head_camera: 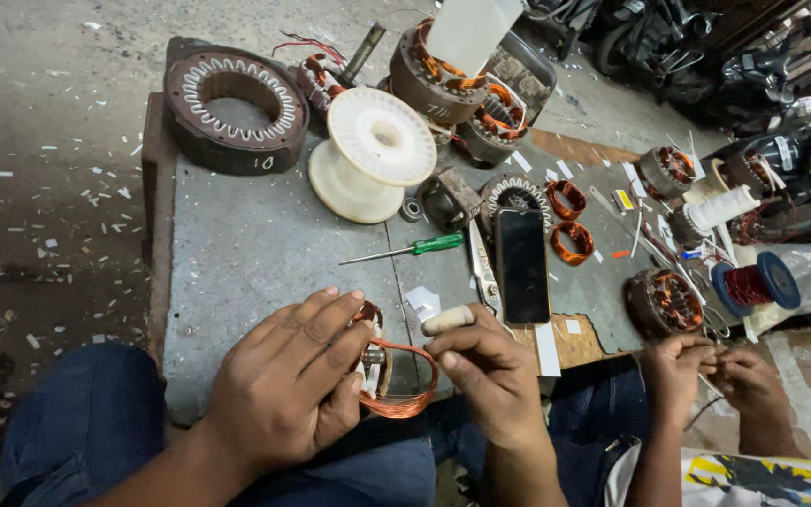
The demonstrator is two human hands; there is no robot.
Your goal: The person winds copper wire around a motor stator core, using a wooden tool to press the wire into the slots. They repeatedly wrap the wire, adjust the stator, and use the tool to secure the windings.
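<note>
**Close up: two hands on a small copper-wound motor part**

Down at the near edge of the grey worktable (265, 253), the left hand (283, 385) lies cupped over a small motor part (374, 361), fingers spread a little and curled around its side, the fingertips (344, 299) resting on its top. A loop of copper wire (410, 399) bulges out from the part toward the right, just below and between the two hands. The right hand (485, 376) is closed narrowly around a pale wooden handle (448, 320), whose rounded end sticks out past the thumb; what the handle carries at its other end is hidden by the fingers. The hand's knuckles sit just beside the wire loop, and I cannot tell whether they touch it.

Just beyond the right hand lies a dark phone (522, 266), face up, with a pair of scissors (482, 268) along its left side. A green-handled screwdriver (405, 250) rests further left on the bare tabletop. Behind it stands a white plastic spool (373, 150), and at the far left corner a large dark ring with white-lined slots (235, 108). Two small copper coils (570, 221) lie to the right of the phone.

At the right edge, another person's two hands (715, 366) are brought close together near a wound motor core (664, 302), well apart from the first pair.
</note>
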